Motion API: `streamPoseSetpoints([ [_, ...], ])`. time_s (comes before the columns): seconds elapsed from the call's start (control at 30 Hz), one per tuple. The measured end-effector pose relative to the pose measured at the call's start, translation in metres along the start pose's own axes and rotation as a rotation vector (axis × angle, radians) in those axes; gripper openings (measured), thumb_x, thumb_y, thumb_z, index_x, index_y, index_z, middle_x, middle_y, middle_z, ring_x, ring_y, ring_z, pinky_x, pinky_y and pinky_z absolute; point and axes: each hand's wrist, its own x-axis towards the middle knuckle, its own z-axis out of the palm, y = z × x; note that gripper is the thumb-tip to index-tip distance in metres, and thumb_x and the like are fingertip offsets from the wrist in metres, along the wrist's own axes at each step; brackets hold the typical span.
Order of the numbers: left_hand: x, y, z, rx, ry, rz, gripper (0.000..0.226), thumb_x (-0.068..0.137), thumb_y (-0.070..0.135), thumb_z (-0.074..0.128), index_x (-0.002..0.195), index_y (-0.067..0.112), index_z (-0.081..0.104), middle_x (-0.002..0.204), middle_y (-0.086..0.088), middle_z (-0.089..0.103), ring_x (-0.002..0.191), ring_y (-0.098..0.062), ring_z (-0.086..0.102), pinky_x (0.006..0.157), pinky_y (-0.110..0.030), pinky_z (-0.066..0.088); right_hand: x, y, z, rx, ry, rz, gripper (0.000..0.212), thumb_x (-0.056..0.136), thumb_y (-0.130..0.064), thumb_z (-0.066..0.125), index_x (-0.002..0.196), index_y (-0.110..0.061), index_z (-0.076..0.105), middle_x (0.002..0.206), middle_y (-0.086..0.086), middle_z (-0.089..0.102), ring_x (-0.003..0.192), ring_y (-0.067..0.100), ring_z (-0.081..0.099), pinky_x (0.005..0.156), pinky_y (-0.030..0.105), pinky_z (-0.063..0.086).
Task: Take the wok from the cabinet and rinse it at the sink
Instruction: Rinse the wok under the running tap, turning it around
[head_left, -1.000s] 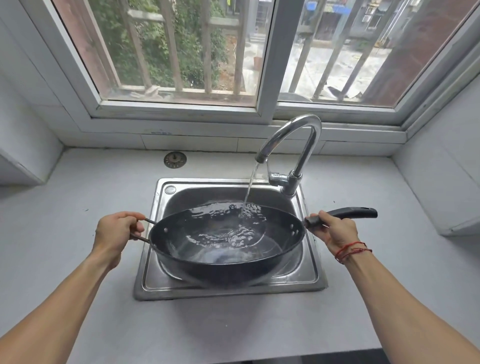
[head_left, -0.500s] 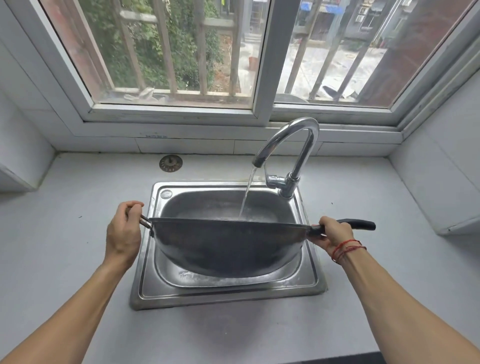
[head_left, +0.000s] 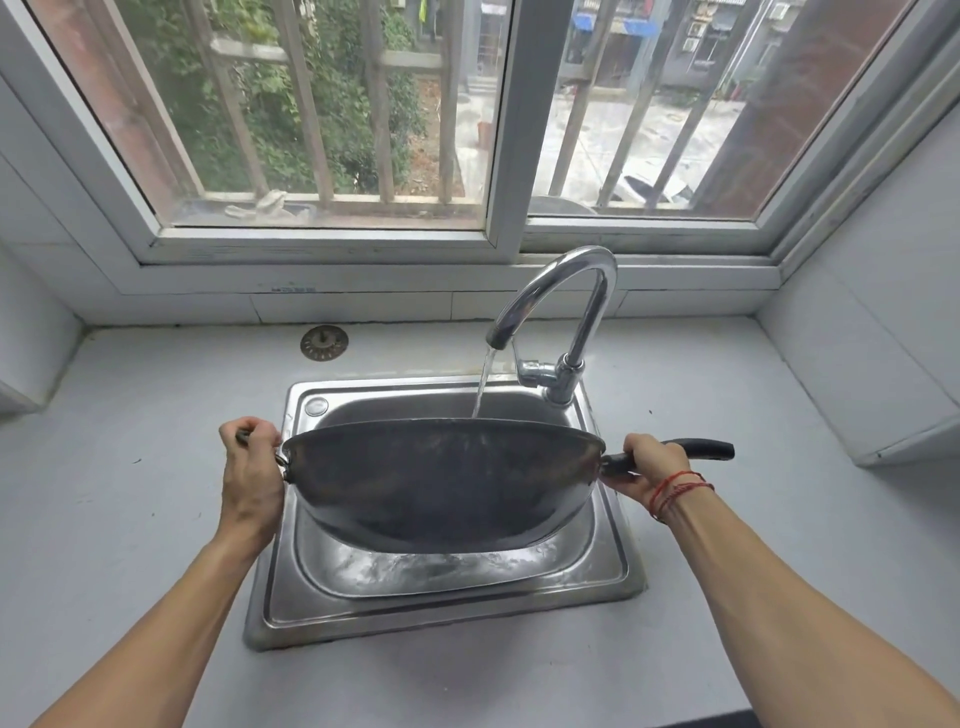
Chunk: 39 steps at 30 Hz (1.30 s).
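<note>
While the tap (head_left: 558, 291) runs, the left hand (head_left: 252, 470) and right hand (head_left: 647, 467) grip clamped on the wok (head_left: 441, 480), tipped away over the sink (head_left: 441, 613), where wet handles could slip and water splash the table (head_left: 130, 493).

One second ago the wok (head_left: 441, 483) was held level over the sink (head_left: 618, 566), its inside facing up and full of rippling water. Half a second ago it was tipped so that only the rim edge showed. Now it is tipped further away from the person, and the dark, scuffed underside faces the camera. The water stream (head_left: 482, 387) now drops behind the far rim. The left hand (head_left: 252, 467) has rolled over the small loop handle; the right hand (head_left: 652, 467) has rotated on the long handle (head_left: 701, 449).
</note>
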Motion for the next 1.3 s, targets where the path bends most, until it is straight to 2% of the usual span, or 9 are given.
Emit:
streamPoseSetpoints([
  [0.07, -0.001, -0.002, -0.001, -0.008, 0.006, -0.011, 0.043, 0.081, 0.041, 0.034, 0.108, 0.008, 0.039, 0.087, 0.007, 0.040, 0.075, -0.011, 0.044, 0.076, -0.035, 0.035, 0.001, -0.001, 0.002, -0.002, 0.000, -0.008, 0.013, 0.088, 0.010, 0.039, 0.083, -0.002, 0.040, 0.077, 0.018, 0.049, 0.064, 0.031, 0.055, 0.081, 0.058, 0.054],
  [0.2, -0.004, -0.013, -0.003, 0.049, 0.005, -0.058, 0.046, 0.081, 0.044, 0.031, 0.109, 0.008, 0.037, 0.087, 0.007, 0.038, 0.077, -0.017, 0.043, 0.081, -0.037, 0.033, 0.004, -0.002, 0.004, -0.013, -0.016, -0.019, 0.008, 0.089, 0.006, 0.046, 0.089, -0.002, 0.045, 0.079, 0.016, 0.051, 0.064, 0.029, 0.057, 0.052, 0.044, 0.059],
  [0.27, -0.003, -0.019, -0.006, 0.088, 0.002, -0.087, 0.049, 0.080, 0.046, 0.030, 0.108, 0.006, 0.038, 0.086, 0.006, 0.038, 0.077, -0.019, 0.044, 0.081, -0.040, 0.034, 0.007, 0.000, 0.003, -0.011, -0.033, -0.020, 0.011, 0.089, 0.005, 0.049, 0.098, -0.002, 0.046, 0.083, 0.018, 0.051, 0.067, 0.031, 0.058, 0.045, 0.041, 0.057],
  [0.37, 0.000, -0.026, -0.009, 0.123, -0.002, -0.130, 0.050, 0.079, 0.047, 0.029, 0.105, 0.005, 0.039, 0.087, 0.006, 0.036, 0.077, -0.023, 0.044, 0.082, -0.042, 0.036, 0.012, 0.005, 0.002, -0.009, -0.050, -0.002, 0.015, 0.090, 0.004, 0.053, 0.102, -0.002, 0.046, 0.086, 0.020, 0.053, 0.069, 0.031, 0.059, 0.046, 0.040, 0.057],
  [0.47, 0.004, -0.031, -0.010, 0.162, -0.006, -0.161, 0.053, 0.078, 0.048, 0.029, 0.105, 0.004, 0.041, 0.087, 0.006, 0.037, 0.077, -0.023, 0.045, 0.083, -0.043, 0.037, 0.019, 0.013, 0.001, 0.024, -0.065, 0.019, 0.010, 0.090, 0.002, 0.055, 0.097, -0.002, 0.050, 0.078, 0.018, 0.058, 0.070, 0.028, 0.061, 0.051, 0.040, 0.058],
  [0.63, 0.008, -0.034, -0.009, 0.220, -0.008, -0.222, 0.059, 0.077, 0.050, 0.029, 0.106, 0.001, 0.042, 0.087, 0.004, 0.040, 0.087, -0.031, 0.049, 0.086, -0.046, 0.039, 0.026, 0.022, 0.005, 0.060, -0.108, 0.029, 0.006, 0.089, 0.004, 0.052, 0.094, 0.000, 0.053, 0.073, 0.017, 0.061, 0.071, 0.030, 0.065, 0.073, 0.048, 0.059],
  [0.8, 0.014, -0.035, -0.006, 0.264, -0.018, -0.278, 0.068, 0.077, 0.053, 0.028, 0.116, -0.001, 0.043, 0.091, 0.004, 0.042, 0.094, -0.035, 0.052, 0.093, -0.053, 0.043, 0.031, 0.024, 0.010, 0.076, -0.128, 0.038, 0.008, 0.089, 0.010, 0.052, 0.093, 0.003, 0.054, 0.076, 0.020, 0.061, 0.073, 0.031, 0.065, 0.057, 0.042, 0.060],
  [1.1, 0.024, -0.032, 0.002, 0.330, 0.006, -0.393, 0.070, 0.074, 0.056, 0.027, 0.122, 0.007, 0.041, 0.096, -0.011, 0.048, 0.102, -0.040, 0.053, 0.098, -0.058, 0.045, 0.049, 0.026, 0.023, 0.058, -0.095, 0.040, 0.007, 0.089, 0.009, 0.058, 0.086, 0.003, 0.054, 0.074, 0.019, 0.062, 0.071, 0.031, 0.066, 0.057, 0.042, 0.061],
  [1.3, 0.039, -0.043, 0.003, 0.344, 0.025, -0.459, 0.072, 0.068, 0.061, 0.029, 0.119, 0.011, 0.040, 0.109, -0.024, 0.057, 0.109, -0.046, 0.057, 0.098, -0.062, 0.047, 0.056, 0.023, 0.029, 0.073, -0.086, 0.044, 0.009, 0.087, 0.008, 0.062, 0.086, 0.002, 0.054, 0.073, 0.019, 0.063, 0.069, 0.030, 0.067, 0.058, 0.041, 0.059],
])
